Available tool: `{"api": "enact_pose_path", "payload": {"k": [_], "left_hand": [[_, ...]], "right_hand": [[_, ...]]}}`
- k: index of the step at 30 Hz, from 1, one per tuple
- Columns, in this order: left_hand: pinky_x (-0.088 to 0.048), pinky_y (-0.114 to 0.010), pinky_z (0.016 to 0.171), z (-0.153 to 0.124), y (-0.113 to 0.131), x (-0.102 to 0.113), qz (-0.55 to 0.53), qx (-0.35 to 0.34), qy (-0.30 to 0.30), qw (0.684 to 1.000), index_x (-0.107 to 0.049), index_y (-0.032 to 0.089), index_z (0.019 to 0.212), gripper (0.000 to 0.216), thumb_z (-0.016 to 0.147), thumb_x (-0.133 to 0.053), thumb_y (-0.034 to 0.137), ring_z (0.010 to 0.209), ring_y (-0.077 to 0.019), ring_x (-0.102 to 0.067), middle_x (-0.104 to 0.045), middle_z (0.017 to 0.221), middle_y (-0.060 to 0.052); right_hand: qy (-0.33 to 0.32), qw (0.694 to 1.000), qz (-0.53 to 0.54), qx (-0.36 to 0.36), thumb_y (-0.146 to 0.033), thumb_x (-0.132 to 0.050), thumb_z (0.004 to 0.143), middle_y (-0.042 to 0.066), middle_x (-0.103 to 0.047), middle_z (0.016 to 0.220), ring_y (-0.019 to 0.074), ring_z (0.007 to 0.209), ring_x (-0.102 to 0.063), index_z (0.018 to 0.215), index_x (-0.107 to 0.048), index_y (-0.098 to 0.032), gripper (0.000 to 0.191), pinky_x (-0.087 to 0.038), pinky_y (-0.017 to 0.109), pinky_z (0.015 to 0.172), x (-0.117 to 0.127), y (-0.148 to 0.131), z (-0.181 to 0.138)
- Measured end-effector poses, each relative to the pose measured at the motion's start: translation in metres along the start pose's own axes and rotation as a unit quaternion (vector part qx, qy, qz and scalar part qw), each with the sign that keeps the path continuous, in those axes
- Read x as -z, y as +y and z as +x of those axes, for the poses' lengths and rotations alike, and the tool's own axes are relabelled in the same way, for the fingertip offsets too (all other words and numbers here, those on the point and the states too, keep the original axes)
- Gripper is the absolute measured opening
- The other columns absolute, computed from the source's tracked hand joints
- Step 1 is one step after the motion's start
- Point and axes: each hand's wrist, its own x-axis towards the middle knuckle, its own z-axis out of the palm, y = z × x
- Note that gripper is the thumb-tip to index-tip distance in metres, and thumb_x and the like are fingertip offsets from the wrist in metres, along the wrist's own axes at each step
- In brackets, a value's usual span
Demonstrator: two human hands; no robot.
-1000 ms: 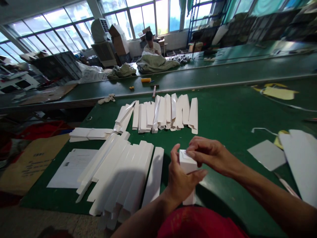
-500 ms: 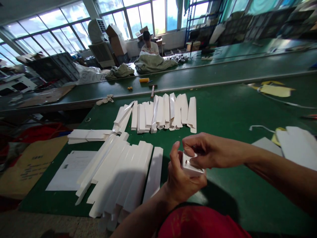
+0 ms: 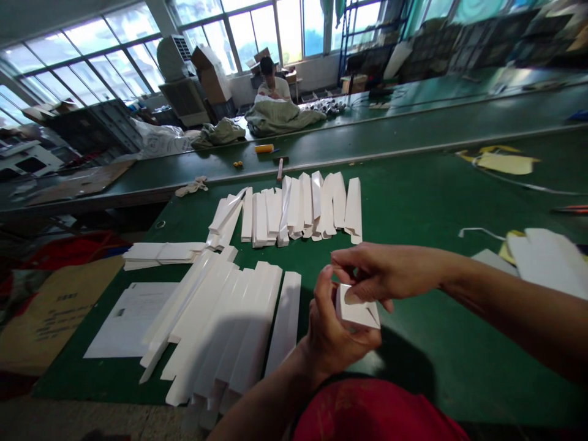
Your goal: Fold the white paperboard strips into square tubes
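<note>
My left hand (image 3: 331,334) is wrapped round a long white cardboard box (image 3: 357,313), whose end faces the camera just above the green table (image 3: 427,202). My right hand (image 3: 381,271) reaches in from the right with its fingers pinched on the flaps at the box's end. The rest of the box is hidden behind my left hand. Just left of my hands lie several long flat white box blanks (image 3: 220,324), side by side.
A second row of folded white blanks (image 3: 298,207) lies farther back, a flat stack (image 3: 160,252) at the left edge, and a printed sheet (image 3: 128,318). White and grey sheets (image 3: 546,260) lie at the right. A person (image 3: 272,82) sits at a far table.
The box has tipped from upright to pointing its end at the camera. My right-hand fingers moved from the top of the box onto its end flaps. The view has shifted slightly.
</note>
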Motion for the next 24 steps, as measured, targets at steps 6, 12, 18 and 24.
{"api": "enact_pose_path", "payload": {"k": [6,12,18,24], "left_hand": [[-0.056,-0.034,0.082,0.016,0.011,0.002,-0.013,0.016,0.012,1.0,-0.026,0.016,0.148,0.096,0.07,-0.08,0.028,0.092,-0.0266,-0.069,-0.067,0.109,-0.014],[-0.054,-0.04,0.083,0.056,-0.011,0.013,0.203,0.084,-0.017,0.975,-0.023,0.018,0.151,0.096,0.076,-0.077,0.044,0.099,-0.031,-0.069,-0.066,0.115,-0.015],[-0.047,-0.051,0.09,0.058,-0.117,0.024,0.613,0.044,-0.136,0.777,-0.022,0.018,0.155,0.083,0.083,-0.062,0.023,0.121,-0.0357,-0.054,-0.052,0.138,-0.022],[-0.04,-0.059,0.1,0.03,-0.145,-0.024,0.67,0.018,-0.115,0.733,-0.042,0.018,0.148,0.054,0.093,-0.046,0.019,0.138,-0.0351,-0.04,-0.044,0.15,-0.019]], "right_hand": [[0.1,0.989,0.095,0.048,-0.056,-0.065,0.086,-0.006,-0.049,0.056,0.0072,0.043,-0.045,0.071,-0.052,-0.019,0.042,-0.039,0.017,0.037,-0.007,0.018,0.009],[0.413,0.905,0.078,-0.071,-0.066,-0.047,0.089,-0.007,-0.049,0.065,0.0102,0.052,-0.052,0.082,-0.052,-0.021,0.046,-0.052,0.026,0.055,-0.019,0.113,0.01],[0.541,0.765,-0.034,-0.347,-0.028,-0.07,0.076,0.001,-0.061,0.066,0.0197,0.069,-0.063,0.077,-0.06,-0.017,0.015,-0.048,0.029,0.065,-0.013,0.254,-0.067],[0.667,0.521,-0.054,-0.53,-0.045,-0.058,0.088,0.036,-0.047,0.135,0.0456,0.13,-0.042,0.132,-0.048,-0.001,0.062,-0.038,0.054,0.097,0.025,0.33,-0.222]]}}
